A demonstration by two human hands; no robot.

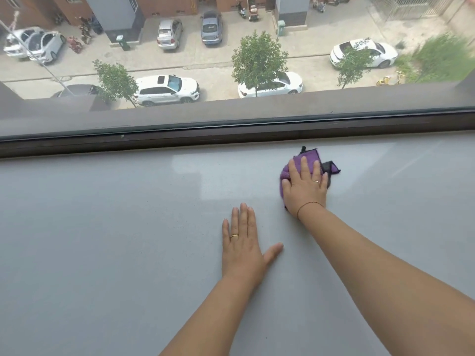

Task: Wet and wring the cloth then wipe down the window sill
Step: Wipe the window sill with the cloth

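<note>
Two flat hands on sill (pixel 102 227): left hand (pixel 243 249) empty, right hand (pixel 304 187) atop half-hidden cloth (pixel 310 154).

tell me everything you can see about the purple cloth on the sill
The purple cloth looks like microfibre with dark edging and a dark grey patch showing at its right. It lies bunched on the pale grey window sill, close to the dark window frame. The right hand presses flat on it, covering most of it. Wetness cannot be judged.
</note>
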